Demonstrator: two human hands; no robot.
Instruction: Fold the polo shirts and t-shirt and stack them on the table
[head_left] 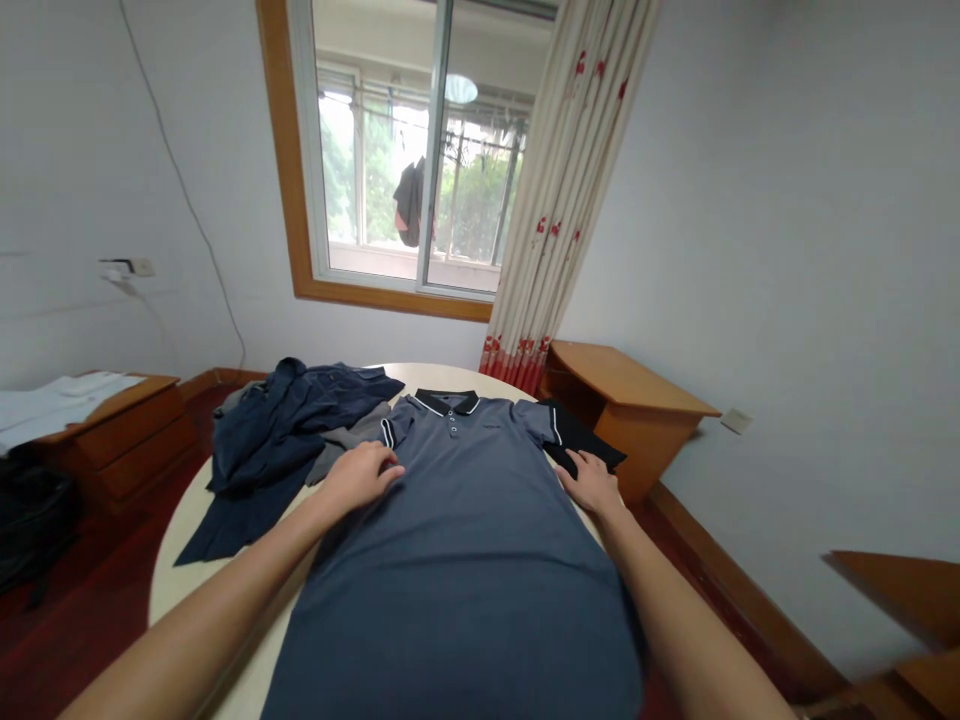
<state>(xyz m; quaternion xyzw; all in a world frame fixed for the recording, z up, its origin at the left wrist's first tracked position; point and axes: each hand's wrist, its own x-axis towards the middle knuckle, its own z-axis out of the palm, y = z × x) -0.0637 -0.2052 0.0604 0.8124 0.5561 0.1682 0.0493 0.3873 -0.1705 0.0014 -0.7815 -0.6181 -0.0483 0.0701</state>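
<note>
A dark grey-blue polo shirt (465, 540) lies spread front up, its black collar with white trim toward the window and its hem toward me. The short sleeves have white-striped cuffs. At the shirt's left side, just below the sleeve, is my left hand (365, 475), its thumb and loosely bent fingers apart. On the opposite side, below the other sleeve, my right hand (592, 482) rests by the shirt's edge with fingers spread. I see nothing held in either hand. Whether the fingertips press on the cloth is hard to make out.
Dark blue clothes (289, 430) lie heaped on the round table (184, 530) at left, with a grey garment (349, 440) beside them. A black garment (592, 435) lies at the right edge. A wooden desk (622, 385), a curtain (562, 200) and a low cabinet (142, 445) stand around.
</note>
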